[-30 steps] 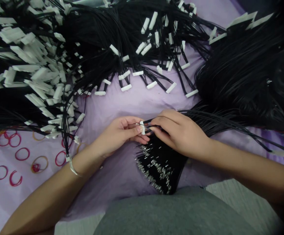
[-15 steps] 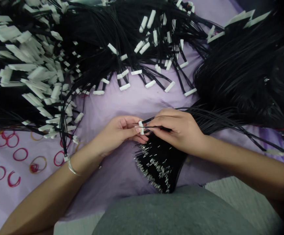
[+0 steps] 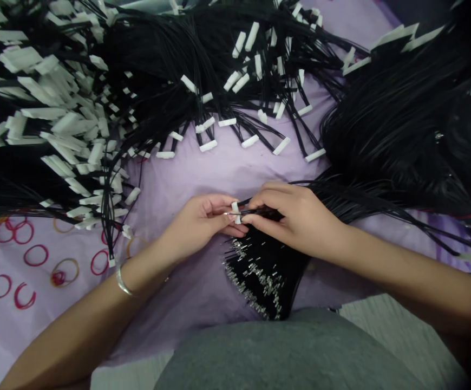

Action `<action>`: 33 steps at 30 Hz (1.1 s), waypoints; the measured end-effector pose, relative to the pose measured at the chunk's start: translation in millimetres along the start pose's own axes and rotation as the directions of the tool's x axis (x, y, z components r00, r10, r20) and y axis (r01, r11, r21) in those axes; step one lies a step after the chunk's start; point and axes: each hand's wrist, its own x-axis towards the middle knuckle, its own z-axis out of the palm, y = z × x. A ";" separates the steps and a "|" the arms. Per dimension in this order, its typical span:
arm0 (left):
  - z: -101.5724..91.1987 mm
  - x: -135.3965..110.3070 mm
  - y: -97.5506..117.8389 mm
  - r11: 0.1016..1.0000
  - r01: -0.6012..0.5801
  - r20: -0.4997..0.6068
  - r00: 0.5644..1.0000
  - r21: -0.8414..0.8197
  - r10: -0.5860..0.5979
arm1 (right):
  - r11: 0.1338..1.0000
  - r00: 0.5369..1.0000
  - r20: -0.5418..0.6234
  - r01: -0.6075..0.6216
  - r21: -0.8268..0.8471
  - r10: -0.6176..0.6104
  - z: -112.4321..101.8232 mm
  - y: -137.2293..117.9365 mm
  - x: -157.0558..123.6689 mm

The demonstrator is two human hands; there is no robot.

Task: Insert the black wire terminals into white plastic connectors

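Between the thumb and fingers of my left hand [image 3: 213, 216] is a small white connector housing [image 3: 236, 208]. My right hand [image 3: 290, 211] pinches black wires [image 3: 255, 212] just right of the housing, its fingertips close to the left ones. Some wires run from the housing back under my right hand; whether the pinched wire's tip sits inside a slot is too small to tell. Below both hands a bundle of loose black wires [image 3: 278, 265] fans out, with bare metal terminals [image 3: 260, 279] at its ends.
A large heap of wired white connectors [image 3: 57, 124] lies at the left, more wired connectors [image 3: 227, 122] along the back. A thick bundle of black wires [image 3: 390, 119] is at the right. Red and yellow rubber bands [image 3: 36, 254] are scattered on the purple cloth [image 3: 170, 314].
My right hand's fingers have shifted slightly and bunched nearer the connector housing. The wires trailing at the right have slid a little rightward. My left hand still holds the housing.
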 end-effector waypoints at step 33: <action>0.6 -0.6 2.6 1.000 0.007 0.025 1.000 0.025 -0.008 | 0.980 0.995 -0.046 -0.083 0.183 0.093 -4.1 2.5 0.0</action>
